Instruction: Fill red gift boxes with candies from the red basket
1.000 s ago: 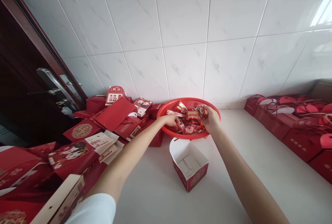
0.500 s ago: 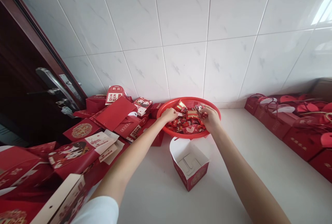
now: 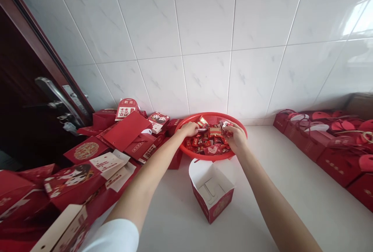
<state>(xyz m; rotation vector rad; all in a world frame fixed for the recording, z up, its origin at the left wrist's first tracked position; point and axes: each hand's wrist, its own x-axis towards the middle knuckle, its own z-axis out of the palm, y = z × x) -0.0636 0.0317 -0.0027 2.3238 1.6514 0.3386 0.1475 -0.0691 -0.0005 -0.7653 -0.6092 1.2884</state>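
Left hand point(image 3: 190, 128) pinches pale packet point(image 3: 202, 130), right hand point(image 3: 236, 136) pinches shiny packet point(image 3: 226, 124); both over red basket point(image 3: 210, 157), open box point(image 3: 212, 193) just in front

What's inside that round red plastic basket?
The round red plastic basket holds a pile of small shiny wrapped packets, mostly red, plus a pink packet with a pale heart. They cover its bottom, and the left hand and right hand hide some too.

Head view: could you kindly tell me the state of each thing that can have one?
White-lined box: open, upright
Red basket: upright, holding heaped wrapped sweets
Left hand: pinching a pale packet
Right hand: holding a shiny packet
Left-side boxes: jumbled, some flaps open
Right-side boxes: standing in rows
Keys: hanging on the left
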